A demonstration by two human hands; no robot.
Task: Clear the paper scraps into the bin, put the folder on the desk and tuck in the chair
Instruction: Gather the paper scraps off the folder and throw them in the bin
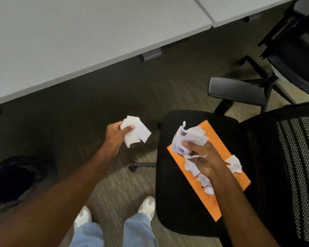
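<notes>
My left hand [115,135] is shut on a bunch of white paper scraps [137,131], held over the carpet left of the chair. My right hand [202,157] grips another crumpled wad of scraps [189,138] just above the orange folder [216,138]. The folder lies flat on the black chair seat [177,202]. More loose scraps [235,164] rest on the folder, some beside my right wrist and some partly hidden under it. A black bin [12,182] stands on the floor at the lower left, open at the top.
The grey desk [61,41] fills the upper left, its edge running diagonally. The chair's armrest [237,90] and mesh back [298,166] lie to the right. A second black chair [296,56] stands at the upper right. My white shoes [147,206] are on the carpet.
</notes>
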